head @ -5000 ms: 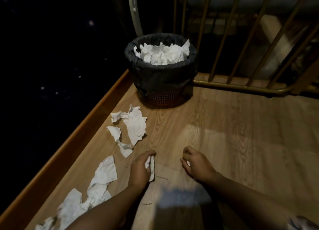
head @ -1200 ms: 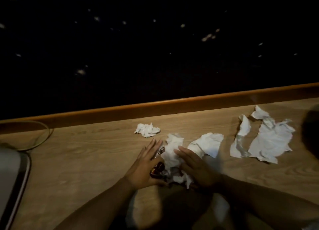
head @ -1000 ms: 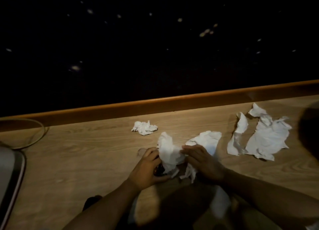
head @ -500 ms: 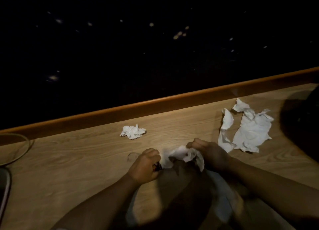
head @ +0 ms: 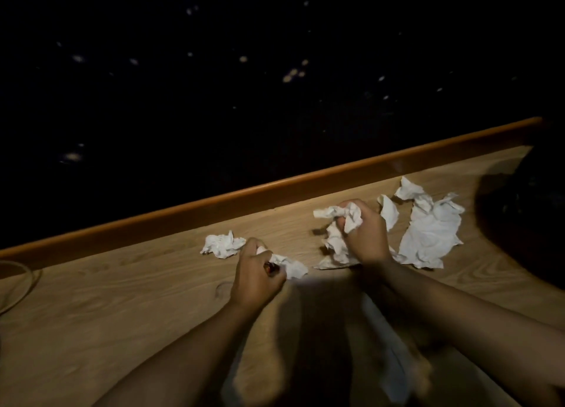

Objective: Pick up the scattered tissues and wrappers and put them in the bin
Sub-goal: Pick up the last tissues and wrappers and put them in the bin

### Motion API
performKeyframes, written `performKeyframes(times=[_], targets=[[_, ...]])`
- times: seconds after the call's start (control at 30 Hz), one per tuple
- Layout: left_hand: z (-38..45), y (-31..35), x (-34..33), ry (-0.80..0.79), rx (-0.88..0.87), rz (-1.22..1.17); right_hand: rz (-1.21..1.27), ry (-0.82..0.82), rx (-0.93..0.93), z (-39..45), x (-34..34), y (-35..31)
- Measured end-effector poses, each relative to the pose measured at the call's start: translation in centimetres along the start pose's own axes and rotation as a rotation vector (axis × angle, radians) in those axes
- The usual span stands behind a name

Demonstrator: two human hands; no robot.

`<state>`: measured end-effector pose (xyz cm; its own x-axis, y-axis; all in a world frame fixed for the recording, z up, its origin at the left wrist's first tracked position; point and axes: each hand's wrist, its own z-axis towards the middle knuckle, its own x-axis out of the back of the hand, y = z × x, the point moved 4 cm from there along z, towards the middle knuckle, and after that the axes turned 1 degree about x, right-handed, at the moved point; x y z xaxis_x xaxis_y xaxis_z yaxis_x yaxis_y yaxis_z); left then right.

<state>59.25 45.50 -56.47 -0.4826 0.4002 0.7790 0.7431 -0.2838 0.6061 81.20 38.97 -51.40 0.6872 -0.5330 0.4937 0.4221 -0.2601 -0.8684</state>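
Left hand [head: 255, 276] sits low on the wood floor [head: 122, 299], fingers curled tight into a fist round a small white tissue [head: 290, 266] w/ a bit of dark reddish wrapper [head: 269, 267] showing at the thumb. Tissue pokes out to the right of the fist.

Right hand [head: 367, 238] is further up and to the right, fingers closed round a big bunch of crumpled tissue [head: 334, 226]; part sticks out above the knuckles, rest trails down to the floor beside the wrist.

Loose stuff on the floor: a small crumpled tissue ball [head: 223, 244] just left of the left hand's knuckles, near the orange skirting strip [head: 275, 192]; a narrow torn piece [head: 389, 212] and a large flat sheet [head: 431, 229] right of the right hand.

Dark rounded shape at far right [head: 526, 217], prob. the bin, too dark to tell. Thin cable loop [head: 18, 281] at left edge.
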Motion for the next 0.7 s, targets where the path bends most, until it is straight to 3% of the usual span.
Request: performKeyframes(times=[0.17,0.33,0.5,0.7], targets=[[4.0,4.4,1.9,0.122,0.030,-0.300,0.478,0.116,-0.443,1.9,1.0,0.1],[6.3,10.7,3.0,0.196,-0.151,-0.474,0.896,0.225,-0.639,2.7,4.6,0.6],[7.6,17.8,1.9,0.064,-0.301,-0.513,1.063,0.317,-0.660,3.1,11.0,1.5],[6.7,28.3,1.4,0.002,-0.503,-0.612,0.921,0.639,-0.475,1.6,22.5,-0.5]])
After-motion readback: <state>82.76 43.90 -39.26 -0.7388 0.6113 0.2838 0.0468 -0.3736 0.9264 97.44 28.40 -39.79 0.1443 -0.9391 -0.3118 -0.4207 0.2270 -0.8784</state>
